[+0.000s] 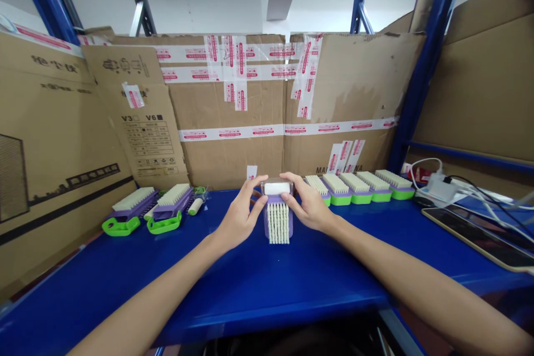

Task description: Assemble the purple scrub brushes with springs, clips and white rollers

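Observation:
Between my two hands stands a purple scrub brush (278,222) with pale cream bristles facing me. A white roll-like piece (277,188) in a clear or pale housing sits at its top end. My left hand (245,208) grips the brush's upper left side, thumb on the front near the purple edge. On the upper right side, my right hand (306,203) holds it the same way, thumb by the white piece. The fingertips behind the top are partly hidden. Just right of my right hand begins a row of brushes (354,186) with green lower parts, bristles up.
Two purple brushes with green handles (164,225) lie at the left, near a small white-and-green roller piece (195,206). A phone (475,233) and white cables with a plug (440,186) lie at the right. Taped cardboard (233,156) walls the back of the blue table (233,300).

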